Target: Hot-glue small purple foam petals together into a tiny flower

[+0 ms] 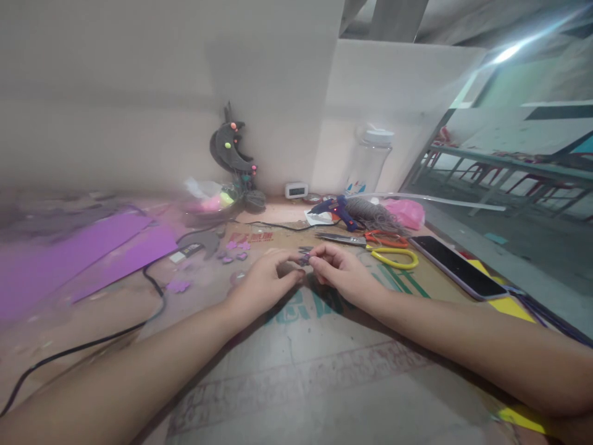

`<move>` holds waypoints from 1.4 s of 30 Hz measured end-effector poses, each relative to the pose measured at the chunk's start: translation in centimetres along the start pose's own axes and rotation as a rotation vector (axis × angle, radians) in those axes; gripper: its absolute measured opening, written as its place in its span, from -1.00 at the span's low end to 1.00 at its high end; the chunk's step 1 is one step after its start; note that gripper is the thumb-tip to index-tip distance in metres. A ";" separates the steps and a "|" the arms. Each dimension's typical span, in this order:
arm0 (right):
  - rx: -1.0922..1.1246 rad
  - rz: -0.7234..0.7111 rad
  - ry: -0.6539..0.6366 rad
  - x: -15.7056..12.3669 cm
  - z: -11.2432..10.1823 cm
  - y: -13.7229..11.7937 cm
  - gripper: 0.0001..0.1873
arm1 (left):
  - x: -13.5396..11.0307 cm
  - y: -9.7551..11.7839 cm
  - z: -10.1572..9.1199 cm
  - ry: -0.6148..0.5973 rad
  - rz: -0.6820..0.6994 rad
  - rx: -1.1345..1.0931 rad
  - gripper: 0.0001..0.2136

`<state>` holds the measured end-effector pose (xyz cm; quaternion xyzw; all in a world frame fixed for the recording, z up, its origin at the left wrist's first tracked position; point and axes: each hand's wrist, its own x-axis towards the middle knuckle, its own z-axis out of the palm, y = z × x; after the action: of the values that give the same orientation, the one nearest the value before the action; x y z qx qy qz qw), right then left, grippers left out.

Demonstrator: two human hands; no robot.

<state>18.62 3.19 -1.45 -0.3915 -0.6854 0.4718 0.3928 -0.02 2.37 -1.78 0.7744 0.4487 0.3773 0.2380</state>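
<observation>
Both my hands meet over the middle of a cardboard-covered table [324, 364]. My left hand [264, 281] and my right hand [340, 269] pinch a small purple foam piece [303, 259] between their fingertips. The piece is tiny and partly hidden by my fingers. Several small purple foam flowers [234, 250] lie just left of my hands. Yellow-handled scissors [389, 253] rest to the right of my right hand.
Purple foam sheets [83, 253] lie at the left, with a black cable [139, 321] crossing the table. A blue glue gun [336, 210], grey yarn [375, 213], a phone [456, 266], a clear jar [370, 164], a moon-shaped ornament [229, 148] and yellow paper [512, 306] stand around.
</observation>
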 end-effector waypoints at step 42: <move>-0.055 0.016 -0.003 0.1 -0.2 -0.3 -0.65 | -0.1 0.6 -0.3 0.016 -0.129 -0.133 -0.78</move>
<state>18.70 3.25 -1.15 -0.4068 -0.6957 0.4564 0.3772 0.02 2.02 -1.16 0.7233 0.4736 0.3963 0.3090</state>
